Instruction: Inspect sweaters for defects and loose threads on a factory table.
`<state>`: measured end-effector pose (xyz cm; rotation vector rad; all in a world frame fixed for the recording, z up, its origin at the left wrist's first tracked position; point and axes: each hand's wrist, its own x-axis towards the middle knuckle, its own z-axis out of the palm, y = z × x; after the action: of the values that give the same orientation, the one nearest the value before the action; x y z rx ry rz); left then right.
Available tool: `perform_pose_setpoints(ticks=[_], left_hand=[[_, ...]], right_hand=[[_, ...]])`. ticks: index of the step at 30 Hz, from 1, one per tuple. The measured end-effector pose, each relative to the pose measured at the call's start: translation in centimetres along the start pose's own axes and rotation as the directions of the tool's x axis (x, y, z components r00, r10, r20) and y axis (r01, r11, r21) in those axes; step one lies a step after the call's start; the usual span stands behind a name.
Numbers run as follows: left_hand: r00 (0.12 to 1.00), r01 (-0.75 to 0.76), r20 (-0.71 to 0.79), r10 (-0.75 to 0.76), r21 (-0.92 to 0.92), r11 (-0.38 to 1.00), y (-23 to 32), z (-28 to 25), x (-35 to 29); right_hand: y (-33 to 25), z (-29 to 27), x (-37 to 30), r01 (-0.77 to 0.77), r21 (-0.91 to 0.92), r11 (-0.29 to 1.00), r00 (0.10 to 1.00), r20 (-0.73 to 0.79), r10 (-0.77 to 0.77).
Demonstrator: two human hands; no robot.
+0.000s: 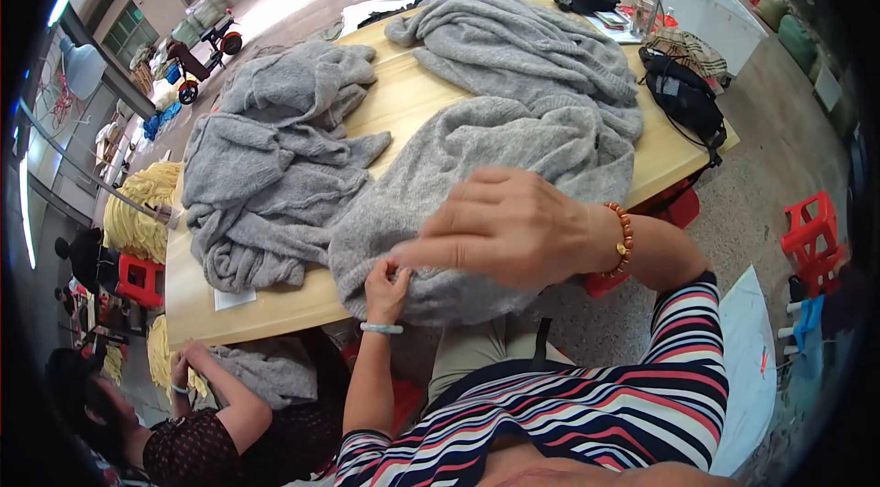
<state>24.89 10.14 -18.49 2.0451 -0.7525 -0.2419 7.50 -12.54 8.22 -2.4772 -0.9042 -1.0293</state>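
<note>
Knit: a gray knit [431, 175] lies rumpled at the near edge of the worktop [394, 83], beneath two working hands; loose and unfolded, it looks to me, watching remotely, to be mid-handling and unfinished.
Left hand: thumb and finger of the left hand [389, 293] come together at the knit; whether cloth is pinched between them, I cannot tell.
Right hand: the right hand [513, 221] is poised above, fingers reaching toward the left; its fingertips are unclear on my feed, so I cannot tell its grip.
Left pile: gray knits [266, 157] heaped along the left edge.
Far pile: more gray knitwear [522, 42] toward the far edge; which heap is done and which waits, I cannot tell.
</note>
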Motion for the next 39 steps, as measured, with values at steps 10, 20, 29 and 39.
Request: perform_pose_setpoints(ticks=[10,20,29,39], left_hand=[[0.988,0.060,-0.145,-0.054,0.038,0.997,-2.6,1.7,0.2],[0.997,-0.044,-0.072,0.040,-0.051,0.998,1.0,1.3,0.2],[0.993,-0.089,-0.081,0.083,-0.073,0.993,1.4,2.4,0.8],[0.999,-0.001,-0.041,-0.006,-0.167,0.986,3.8,-2.3,-4.3]], right_hand=[[-9.6,1.0,7.0,0.349,0.255,0.902,0.854,-0.482,-0.194],[-10.8,-1.3,3.8,0.209,0.380,0.901,0.969,-0.208,-0.137],[-12.3,-6.8,-1.7,-0.040,0.262,0.964,0.997,0.081,0.020],[-4.8,11.4,-9.1,-0.702,0.479,0.527,0.679,0.228,0.697]])
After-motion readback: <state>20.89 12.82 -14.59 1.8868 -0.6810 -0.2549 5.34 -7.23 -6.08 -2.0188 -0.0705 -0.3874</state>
